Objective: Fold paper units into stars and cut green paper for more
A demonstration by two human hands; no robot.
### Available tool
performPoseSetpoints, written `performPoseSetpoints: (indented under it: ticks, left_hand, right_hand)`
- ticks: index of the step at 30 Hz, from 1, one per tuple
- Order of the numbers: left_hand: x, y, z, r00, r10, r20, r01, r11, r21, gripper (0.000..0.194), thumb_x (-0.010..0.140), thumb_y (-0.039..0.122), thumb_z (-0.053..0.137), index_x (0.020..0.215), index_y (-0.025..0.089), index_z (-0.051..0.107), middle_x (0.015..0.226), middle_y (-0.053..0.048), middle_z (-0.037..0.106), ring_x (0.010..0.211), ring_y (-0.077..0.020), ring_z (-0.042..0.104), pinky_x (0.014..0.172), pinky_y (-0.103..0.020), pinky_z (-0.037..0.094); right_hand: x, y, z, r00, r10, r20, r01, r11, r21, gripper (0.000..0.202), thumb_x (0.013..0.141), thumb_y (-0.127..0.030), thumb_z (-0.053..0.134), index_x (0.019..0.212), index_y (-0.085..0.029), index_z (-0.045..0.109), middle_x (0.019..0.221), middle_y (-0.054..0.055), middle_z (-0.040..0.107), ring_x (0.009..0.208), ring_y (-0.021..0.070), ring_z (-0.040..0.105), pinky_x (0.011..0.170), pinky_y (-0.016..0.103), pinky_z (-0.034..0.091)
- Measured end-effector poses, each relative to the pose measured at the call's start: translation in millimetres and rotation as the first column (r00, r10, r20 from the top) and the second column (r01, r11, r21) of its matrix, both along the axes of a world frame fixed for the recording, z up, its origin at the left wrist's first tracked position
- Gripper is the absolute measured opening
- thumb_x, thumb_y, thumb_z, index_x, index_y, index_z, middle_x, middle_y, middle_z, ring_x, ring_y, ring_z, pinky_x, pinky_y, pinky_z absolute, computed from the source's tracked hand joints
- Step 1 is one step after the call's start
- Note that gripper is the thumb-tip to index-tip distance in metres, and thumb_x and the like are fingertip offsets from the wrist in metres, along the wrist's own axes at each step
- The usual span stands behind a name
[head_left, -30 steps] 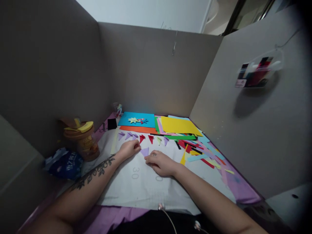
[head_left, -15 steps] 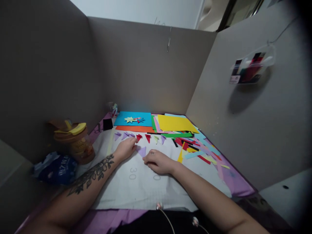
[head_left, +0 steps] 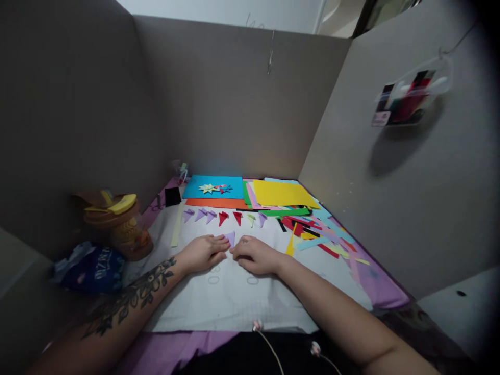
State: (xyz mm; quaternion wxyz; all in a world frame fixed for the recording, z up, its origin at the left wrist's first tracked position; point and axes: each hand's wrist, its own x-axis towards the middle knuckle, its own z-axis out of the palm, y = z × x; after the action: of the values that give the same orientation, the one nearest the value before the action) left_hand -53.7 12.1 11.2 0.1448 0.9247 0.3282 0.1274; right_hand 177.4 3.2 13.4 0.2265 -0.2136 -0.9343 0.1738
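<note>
A small folded purple paper (head_left: 230, 239) lies on the white sheet (head_left: 230, 307) between my two hands. My left hand (head_left: 203, 253) rests on its left side, fingers stretched out and flat, covering part of it. At the lower right edge, my right hand (head_left: 254, 254) has curled fingers pinching the paper; the exact grip is partly hidden. Beyond my hands runs a row of small folded pieces: several purple ones (head_left: 201, 214), red ones (head_left: 237, 217) and a pale green one (head_left: 251, 220).
Coloured paper strips (head_left: 312, 237) are strewn at right. Behind are a yellow sheet (head_left: 285, 194) and a blue sheet (head_left: 195, 190) bearing folded paper stars (head_left: 209, 189). A brown cup (head_left: 130, 234) and a blue packet (head_left: 94, 268) stand at left. Grey partitions (head_left: 234, 104) enclose the table.
My left hand has come back towards me from the row of folded pieces and now lies over the purple paper's left side. My right hand stays at its right edge.
</note>
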Motion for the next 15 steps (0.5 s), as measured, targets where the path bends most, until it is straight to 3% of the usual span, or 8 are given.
performPoseSetpoints:
  ticks: [5, 9, 15]
  left_hand:
    - [-1, 5, -2.9, 0.996, 0.087, 0.034, -0.088, 0.996, 0.023, 0.033, 0.085, 0.026, 0.046, 0.114, 0.025, 0.061, 0.121, -0.005, 0.062, 0.12, -0.0208, 0.05, 0.102, -0.036, 0.035]
    - [0, 7, -6.6, 0.988, 0.133, 0.076, -0.137, 0.99, 0.044, 0.032, 0.084, 0.025, 0.045, 0.112, 0.024, 0.062, 0.118, -0.005, 0.063, 0.118, -0.0215, 0.051, 0.101, -0.036, 0.036]
    - [9, 10, -2.9, 0.943, 0.258, 0.21, -0.276, 0.959, 0.061, 0.032, 0.082, 0.028, 0.049, 0.112, 0.022, 0.058, 0.119, -0.009, 0.059, 0.112, -0.0226, 0.051, 0.096, -0.035, 0.039]
  right_hand:
    - [1, -1, 0.0, 0.999, 0.008, -0.044, -0.01, 0.999, -0.042, 0.02, 0.071, -0.008, 0.054, 0.084, -0.019, 0.063, 0.093, 0.005, 0.069, 0.09, 0.0174, 0.059, 0.088, 0.035, 0.043]
    - [4, 0, -2.8, 0.992, -0.017, -0.129, -0.002, 0.99, -0.141, 0.012, 0.073, -0.01, 0.056, 0.075, -0.018, 0.064, 0.076, 0.003, 0.068, 0.08, 0.0158, 0.059, 0.077, 0.029, 0.047]
    - [4, 11, -8.5, 0.935, -0.298, -0.193, 0.28, 0.953, -0.115, 0.012, 0.075, -0.009, 0.054, 0.072, -0.018, 0.062, 0.072, 0.002, 0.063, 0.076, 0.0159, 0.056, 0.076, 0.031, 0.044]
